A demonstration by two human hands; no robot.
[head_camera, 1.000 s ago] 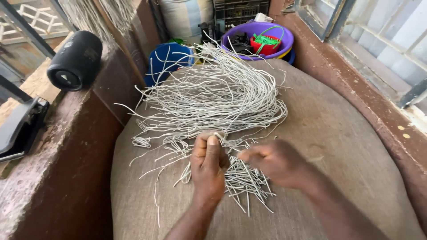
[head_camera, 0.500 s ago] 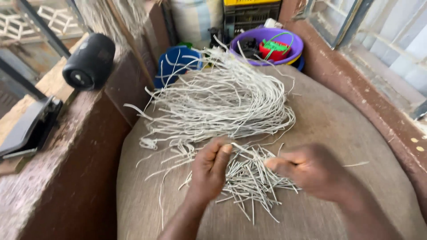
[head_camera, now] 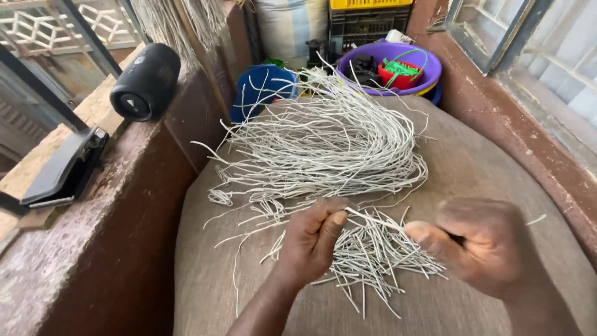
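Between your hands, one thin pale-grey cord strand [head_camera: 373, 219] is pinched: left hand [head_camera: 314, 239] closed on its nine-o'clock end, right hand [head_camera: 482, 246] closed on the three-o'clock end. Light and springy, probably slippery; grip near the ends, above the cut short pieces [head_camera: 367, 264] on the burlap-covered surface [head_camera: 497, 162].

Thin white strand [head_camera: 373, 219] held taut above cut pieces [head_camera: 373, 261].
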